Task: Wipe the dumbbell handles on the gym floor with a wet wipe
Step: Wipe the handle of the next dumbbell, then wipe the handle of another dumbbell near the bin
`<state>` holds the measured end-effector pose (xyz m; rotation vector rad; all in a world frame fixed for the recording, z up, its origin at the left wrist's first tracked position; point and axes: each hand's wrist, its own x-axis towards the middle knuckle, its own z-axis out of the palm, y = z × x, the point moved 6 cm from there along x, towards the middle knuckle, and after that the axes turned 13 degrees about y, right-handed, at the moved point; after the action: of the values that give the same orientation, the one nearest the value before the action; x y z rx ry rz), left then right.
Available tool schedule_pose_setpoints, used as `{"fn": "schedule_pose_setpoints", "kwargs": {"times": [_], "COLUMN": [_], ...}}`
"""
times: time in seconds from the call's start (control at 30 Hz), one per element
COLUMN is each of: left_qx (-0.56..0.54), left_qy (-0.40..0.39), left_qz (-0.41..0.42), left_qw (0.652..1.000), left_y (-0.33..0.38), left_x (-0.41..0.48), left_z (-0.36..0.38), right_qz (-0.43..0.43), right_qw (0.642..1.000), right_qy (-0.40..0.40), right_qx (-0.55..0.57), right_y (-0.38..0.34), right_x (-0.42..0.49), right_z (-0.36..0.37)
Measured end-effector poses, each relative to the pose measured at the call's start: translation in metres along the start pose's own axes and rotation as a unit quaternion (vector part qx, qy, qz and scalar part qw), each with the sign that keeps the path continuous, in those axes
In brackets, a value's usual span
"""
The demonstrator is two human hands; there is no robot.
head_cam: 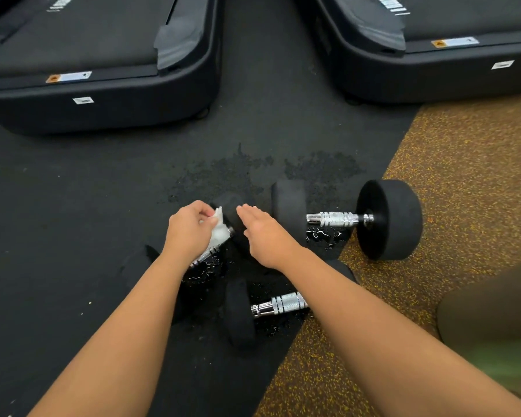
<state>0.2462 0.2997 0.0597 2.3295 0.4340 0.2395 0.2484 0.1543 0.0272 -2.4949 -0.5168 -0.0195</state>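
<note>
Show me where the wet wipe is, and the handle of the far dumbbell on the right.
wet wipe (219,228): head view, white fold beside the left hand's fingers.
far dumbbell handle (336,219): head view, middle of the chrome bar.

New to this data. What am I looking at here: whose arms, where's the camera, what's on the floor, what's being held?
There is no robot here. It is one picture from a wide-angle camera worn on a person's head, looking forward and down, so the two bare arms coming in from the bottom are the wearer's own.

The left hand holds a white wet wipe pressed on the chrome handle of the nearest-left dumbbell. The right hand is open and flat, resting on or just above that dumbbell's black end weight; I cannot tell whether it touches.

Two more dumbbells lie on the floor: one to the right, one nearer the person. The dark rubber floor looks wet in patches around them. A speckled brown mat is on the right, and two treadmill bases sit at the top.
</note>
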Motion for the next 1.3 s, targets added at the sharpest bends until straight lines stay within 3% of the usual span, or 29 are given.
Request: {"fn": "schedule_pose_setpoints", "kwargs": {"times": [0.17,0.3,0.5,0.73,1.0,1.3], "left_qx": [-0.042,-0.101,-0.136,-0.152,-0.213,-0.196], "left_qy": [-0.041,-0.090,-0.093,-0.108,-0.207,-0.114], "left_qz": [0.038,0.044,0.050,0.061,0.046,0.059], "left_qw": [0.998,0.990,0.985,0.981,0.954,0.972], "left_y": [0.036,0.066,0.103,0.131,0.144,0.145], "left_x": [-0.011,-0.023,-0.028,-0.033,-0.043,-0.035], "left_z": [0.011,0.029,0.048,0.066,0.083,0.080], "right_qz": [0.077,0.158,0.209,0.235,0.270,0.262], "right_qw": [0.986,0.942,0.891,0.872,0.846,0.807], "right_qy": [0.087,0.169,0.243,0.277,0.312,0.304], "right_qx": [0.123,0.242,0.323,0.329,0.338,0.433], "right_y": [0.004,0.017,0.042,0.067,0.093,0.095], "right_x": [-0.009,-0.017,-0.026,-0.032,-0.040,-0.044], "right_z": [-0.032,-0.054,-0.083,-0.109,-0.118,-0.122]}}
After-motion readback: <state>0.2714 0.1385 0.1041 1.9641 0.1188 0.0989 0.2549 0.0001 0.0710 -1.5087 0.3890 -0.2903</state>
